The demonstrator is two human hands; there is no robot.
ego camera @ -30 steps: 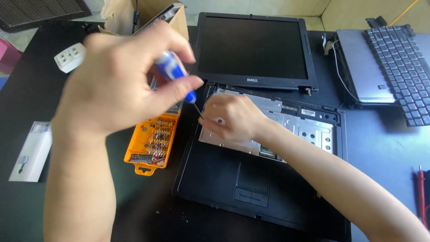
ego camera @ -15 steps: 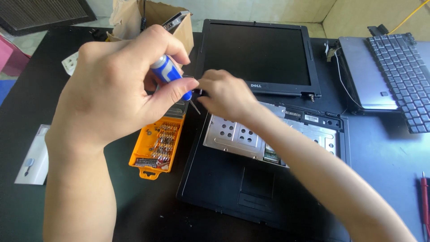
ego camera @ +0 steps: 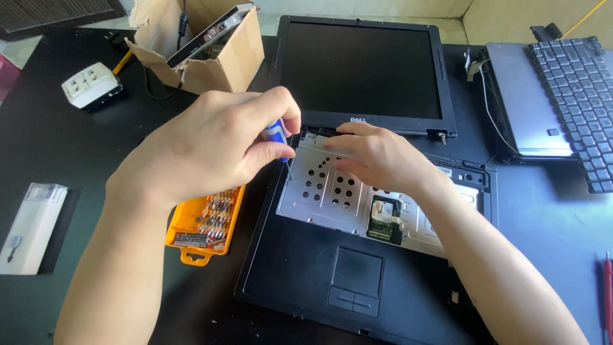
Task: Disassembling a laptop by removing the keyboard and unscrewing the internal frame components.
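My left hand (ego camera: pixel 211 144) has its grip closed around the blue screwdriver (ego camera: pixel 276 135), tip at the metal plate's (ego camera: pixel 332 195) rear edge near the laptop's (ego camera: pixel 300 275) hinge; my right hand (ego camera: pixel 377 153) rests flat there, holding nothing. Orange bit case (ego camera: pixel 207 220) crowds the laptop's left edge.

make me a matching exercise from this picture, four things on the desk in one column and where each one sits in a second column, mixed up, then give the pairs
Things:
1. screwdriver
2. orange bit case
3. cardboard box
4. loose keyboard

Places:
A. far right, on a grey laptop base
B. far side of the desk, left of the dark screen
C. in the left hand, tip at the metal plate
D. flat on the desk, beside the open laptop's left edge

Pairs: 1-C, 2-D, 3-B, 4-A
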